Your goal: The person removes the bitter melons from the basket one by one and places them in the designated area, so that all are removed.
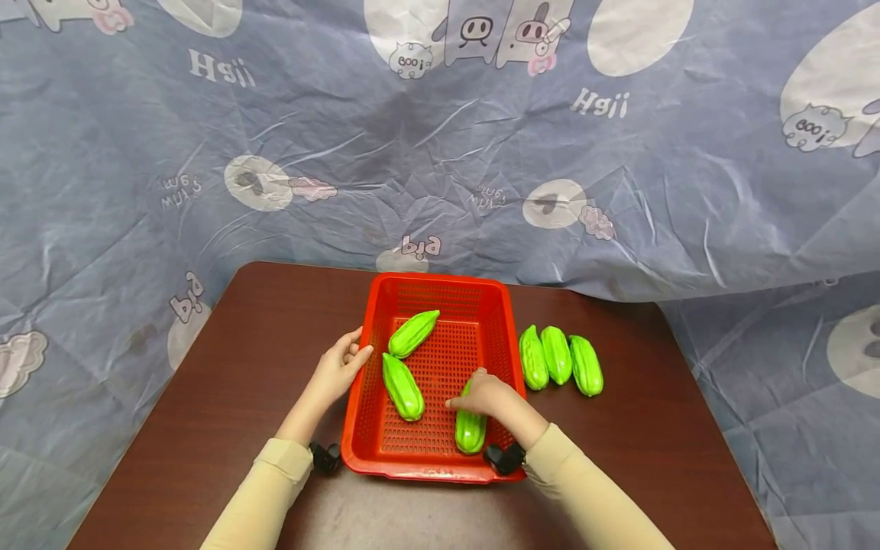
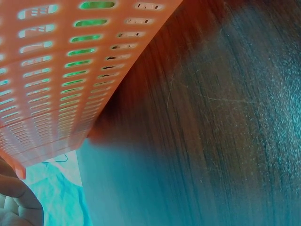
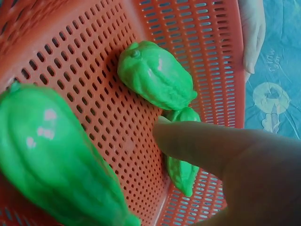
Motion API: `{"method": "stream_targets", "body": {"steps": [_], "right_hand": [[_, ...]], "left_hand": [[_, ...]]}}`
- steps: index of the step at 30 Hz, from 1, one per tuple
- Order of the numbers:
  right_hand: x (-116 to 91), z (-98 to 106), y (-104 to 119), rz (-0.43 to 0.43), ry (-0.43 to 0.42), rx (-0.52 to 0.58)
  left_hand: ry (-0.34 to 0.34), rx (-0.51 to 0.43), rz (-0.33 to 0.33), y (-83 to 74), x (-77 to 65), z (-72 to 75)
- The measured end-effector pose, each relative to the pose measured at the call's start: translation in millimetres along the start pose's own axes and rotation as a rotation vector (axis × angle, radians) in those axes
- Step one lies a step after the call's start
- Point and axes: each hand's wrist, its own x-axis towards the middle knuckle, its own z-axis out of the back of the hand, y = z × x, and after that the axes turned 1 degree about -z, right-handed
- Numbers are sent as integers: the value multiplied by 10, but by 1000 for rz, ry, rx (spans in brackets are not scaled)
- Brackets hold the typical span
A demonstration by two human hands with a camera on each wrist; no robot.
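A red plastic basket (image 1: 433, 467) with slotted walls stands on the table. My left hand (image 1: 338, 368) grips its left rim, thumb over the edge and fingers outside. Inside the basket, my right hand (image 1: 486, 393) is over the upper end of a glossy, ridged green gourd (image 1: 470, 434). In the right wrist view the thumb (image 3: 197, 141) stretches out apart from that gourd (image 3: 51, 150); the other fingers are hidden. Two more green gourds lie along the basket's left side, one farther back (image 1: 414, 334) and one nearer (image 1: 402, 387).
Three similar green gourds (image 1: 555, 355) lie side by side on the dark brown table (image 1: 646, 428), just right of the basket. A blue-grey patterned cloth (image 1: 426, 153) hangs behind the table and down both sides.
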Motion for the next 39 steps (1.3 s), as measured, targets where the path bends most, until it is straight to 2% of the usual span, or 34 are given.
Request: {"method": "stream_targets", "body": {"steps": [6, 14, 29, 39], "right_hand": [[17, -15, 7, 31, 32, -9], [58, -58, 12, 13, 60, -55], [130, -60, 76, 19, 68, -143], [143, -84, 89, 38, 57, -143]], "left_hand": [[-2, 0, 1, 10, 0, -5], [-6, 8, 6, -2, 13, -14], [-10, 22, -2, -13, 11, -24], [7, 27, -3, -5, -3, 0]]}}
